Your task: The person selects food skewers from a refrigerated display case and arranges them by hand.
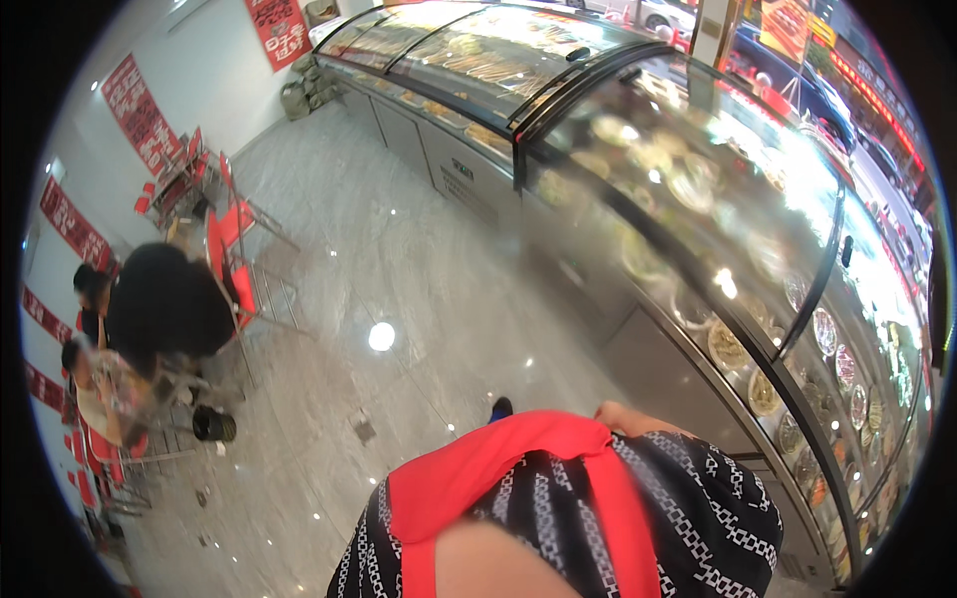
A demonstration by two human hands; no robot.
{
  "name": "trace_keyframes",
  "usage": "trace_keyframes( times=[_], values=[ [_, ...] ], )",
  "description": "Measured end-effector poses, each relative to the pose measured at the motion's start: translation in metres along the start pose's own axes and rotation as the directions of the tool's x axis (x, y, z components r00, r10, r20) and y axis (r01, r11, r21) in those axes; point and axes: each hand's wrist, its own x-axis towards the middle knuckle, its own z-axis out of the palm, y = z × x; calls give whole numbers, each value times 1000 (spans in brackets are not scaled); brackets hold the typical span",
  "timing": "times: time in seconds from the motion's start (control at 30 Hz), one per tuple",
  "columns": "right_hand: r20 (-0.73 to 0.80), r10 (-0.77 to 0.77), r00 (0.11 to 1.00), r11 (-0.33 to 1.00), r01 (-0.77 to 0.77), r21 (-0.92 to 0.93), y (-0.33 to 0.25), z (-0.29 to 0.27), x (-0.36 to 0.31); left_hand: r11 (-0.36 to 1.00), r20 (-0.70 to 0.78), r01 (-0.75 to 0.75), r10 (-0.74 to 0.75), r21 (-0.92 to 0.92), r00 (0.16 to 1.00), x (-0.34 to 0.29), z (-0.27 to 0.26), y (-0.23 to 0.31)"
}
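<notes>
In the head view, one right hand [616,415] is showing beyond the raised edge of one red apron [449,468], which is spreading across the person's front at the lower middle; the hand is resting close against the apron, but its fingers are mostly hiding, so I cannot tell whether they are gripping it. The left hand is lying out of view, and its fingers cannot be told. The apron is covering a black garment [728,498] with white chain-like stripes, and one dark shoe [501,409] is peeking out just beyond it. Two glass-topped sections, a far display case [401,130] and a near display case [663,369], are running along the right; dishes are filling the near one, too blurred to count. At left, three people are sitting, one of them, in black [169,309], turning a broad back; at least two red chairs [237,221] are standing beside them, and one black bin [214,424] is standing on the floor. Grey tiled floor [399,249] is stretching open between the chairs and the cases' dark-framed edges. Five red posters [140,115] are hanging along the white wall, bearing large characters; one small dark label [464,169] is marking the far case's front, and lit signs are glowing outside.
</notes>
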Motion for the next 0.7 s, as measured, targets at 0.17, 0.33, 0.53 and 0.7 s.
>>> trace_keyframes(
  times=[0.17, 0.33, 0.53, 0.7],
  values=[
    [2, -40, 999, 920, 36, 391, -104, -99, 79, 1000, -83, -21, 21, -2, 996, 40, -72, 85],
    [-9, 10, 1000, 904, -5, 427, -139, -151, 140, 997, -150, -65, 58, -40, 987, 87, -130, 151],
    [66, 119, 991, 988, -125, 91, -109, -157, 201, 997, -138, -6, -4, -78, 990, 147, -151, 200],
    [125, 241, 962, 969, -246, 18, -101, -162, 225, 998, -44, 66, -66, -4, 997, 215, -164, 238]
  ],
)
